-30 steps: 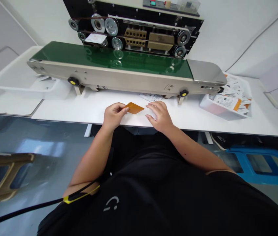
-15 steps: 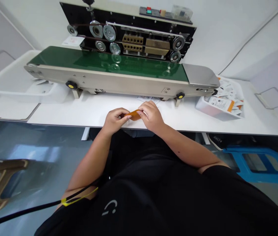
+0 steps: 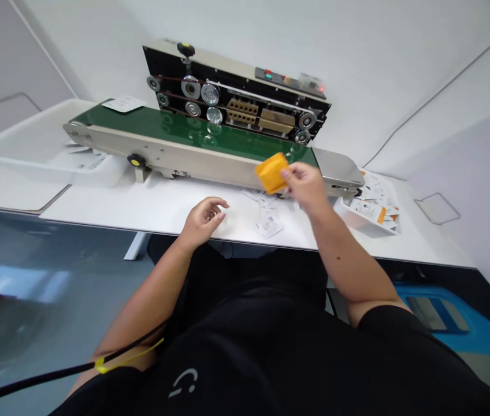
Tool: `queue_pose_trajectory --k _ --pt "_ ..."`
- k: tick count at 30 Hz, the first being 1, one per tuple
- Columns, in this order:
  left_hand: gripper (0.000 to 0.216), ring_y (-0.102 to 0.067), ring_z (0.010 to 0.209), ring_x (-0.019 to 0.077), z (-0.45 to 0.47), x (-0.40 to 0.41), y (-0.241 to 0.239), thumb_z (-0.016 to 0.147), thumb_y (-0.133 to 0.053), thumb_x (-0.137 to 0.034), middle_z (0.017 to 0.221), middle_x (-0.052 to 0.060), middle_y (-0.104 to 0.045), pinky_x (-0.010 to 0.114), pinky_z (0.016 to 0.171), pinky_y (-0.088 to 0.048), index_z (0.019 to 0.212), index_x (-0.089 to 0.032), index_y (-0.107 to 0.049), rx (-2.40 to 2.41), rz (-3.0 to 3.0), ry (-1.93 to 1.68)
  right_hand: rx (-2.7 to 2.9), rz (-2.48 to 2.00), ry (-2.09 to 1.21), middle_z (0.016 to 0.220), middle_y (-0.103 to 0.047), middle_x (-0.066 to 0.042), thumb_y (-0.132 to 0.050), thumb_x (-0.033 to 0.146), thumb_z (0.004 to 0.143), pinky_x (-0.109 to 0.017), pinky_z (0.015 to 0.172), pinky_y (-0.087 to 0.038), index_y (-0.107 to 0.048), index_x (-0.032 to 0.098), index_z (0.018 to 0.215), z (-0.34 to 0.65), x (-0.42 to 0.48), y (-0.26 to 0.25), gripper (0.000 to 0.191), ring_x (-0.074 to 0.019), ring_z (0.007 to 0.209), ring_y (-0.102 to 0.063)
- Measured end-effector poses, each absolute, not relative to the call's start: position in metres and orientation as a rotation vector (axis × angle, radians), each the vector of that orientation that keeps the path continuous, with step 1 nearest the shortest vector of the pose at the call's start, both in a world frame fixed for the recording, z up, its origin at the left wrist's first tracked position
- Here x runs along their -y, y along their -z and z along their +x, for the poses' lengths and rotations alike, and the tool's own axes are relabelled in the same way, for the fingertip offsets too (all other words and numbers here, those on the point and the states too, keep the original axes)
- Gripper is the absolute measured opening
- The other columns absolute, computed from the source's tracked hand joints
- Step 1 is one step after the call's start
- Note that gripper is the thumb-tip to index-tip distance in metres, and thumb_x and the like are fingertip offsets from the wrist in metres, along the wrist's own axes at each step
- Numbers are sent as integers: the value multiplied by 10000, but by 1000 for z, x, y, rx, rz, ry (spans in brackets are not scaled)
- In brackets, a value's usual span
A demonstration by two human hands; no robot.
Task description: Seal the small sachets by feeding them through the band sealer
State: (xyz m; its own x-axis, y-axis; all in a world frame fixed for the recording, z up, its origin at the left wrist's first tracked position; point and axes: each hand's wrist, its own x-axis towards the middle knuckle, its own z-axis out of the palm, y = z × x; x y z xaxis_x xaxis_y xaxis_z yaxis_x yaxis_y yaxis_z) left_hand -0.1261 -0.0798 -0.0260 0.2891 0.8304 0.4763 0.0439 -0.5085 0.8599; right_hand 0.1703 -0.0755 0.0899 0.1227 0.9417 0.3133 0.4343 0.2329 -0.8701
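Between the thumb and fingers of my right hand (image 3: 308, 186) is a small orange packet (image 3: 272, 173), raised in front of the machine's conveyor near its right end. My left hand (image 3: 204, 219) rests over the front of the white table, fingers curved and apart from the thumb, with nothing in it. Printed white sachets (image 3: 270, 223) lie on the table between the hands, partly under the conveyor edge. The band sealing machine (image 3: 240, 110) with its green belt (image 3: 175, 127) stands behind; a white packet (image 3: 122, 104) sits on the belt's left end.
A white bin (image 3: 368, 225) full of printed sachets stands at the right end of the conveyor. A wide translucent tub (image 3: 19, 156) with some packets is at the left end. A blue stool (image 3: 466, 312) is below the table on the right.
My right hand has lifted the orange packet away from my left hand, up and to the right. My left hand has let go of it. The white packet has moved onto the belt's left end.
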Motion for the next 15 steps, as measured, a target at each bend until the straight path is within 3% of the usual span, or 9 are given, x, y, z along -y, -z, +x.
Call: queue_pose_trajectory --k 6,11,15 --pt "333 -648 823 186 -129 79 25 980 -670 -488 1001 84 -700 300 708 -519 1135 -196 -709 -811 1821 -1256 977 -1374 -571 551 -575 44 -588 176 937 -143 406 -326 -590 196 824 256 12 -143 114 -63 412 -466" --pt "323 -673 910 208 -130 78 24 985 -659 -491 1089 98 -701 313 752 -537 1117 -203 -721 -825 1871 -1278 771 -1412 -757 529 -556 31 -588 64 814 -110 383 -348 -520 189 750 280 -10 -142 156 -54 404 -461" --pt "323 -672 931 210 -130 78 23 991 -649 -491 1100 101 -698 317 771 -542 1115 -203 -723 -833 1904 -1262 643 -1405 -863 560 -556 23 -601 25 794 -106 371 -383 -494 185 739 274 -21 -136 201 -49 411 -467"
